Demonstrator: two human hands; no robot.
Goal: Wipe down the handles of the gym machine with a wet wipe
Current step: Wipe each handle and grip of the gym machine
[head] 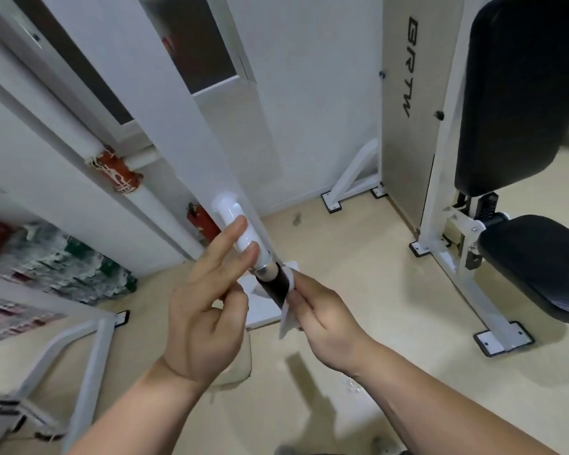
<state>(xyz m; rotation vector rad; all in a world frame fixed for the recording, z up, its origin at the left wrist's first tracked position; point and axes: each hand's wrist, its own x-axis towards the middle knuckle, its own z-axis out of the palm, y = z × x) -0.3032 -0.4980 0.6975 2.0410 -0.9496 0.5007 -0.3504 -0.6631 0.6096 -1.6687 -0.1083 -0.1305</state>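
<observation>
We're mid-wipe on the handle (pixel 274 285), the black section just below the chrome collar. The right grip (pixel 326 320) is clamped on the wet wipe (pixel 289 323), fingers pinching it round the far side of that black section, white corners poking out above and below. The left grip (pixel 207 303) is apart, two straight fingers resting on the white bar (pixel 234 221) above the collar, steadying it, I'd say. Next call: twist or slide the wipe along the full black length, keeping it wrapped, then find any other handle, because only one shows here. The count: one handle, one wipe, two grips at work, and two black pads (pixel 519 93) on the machine to the right.
</observation>
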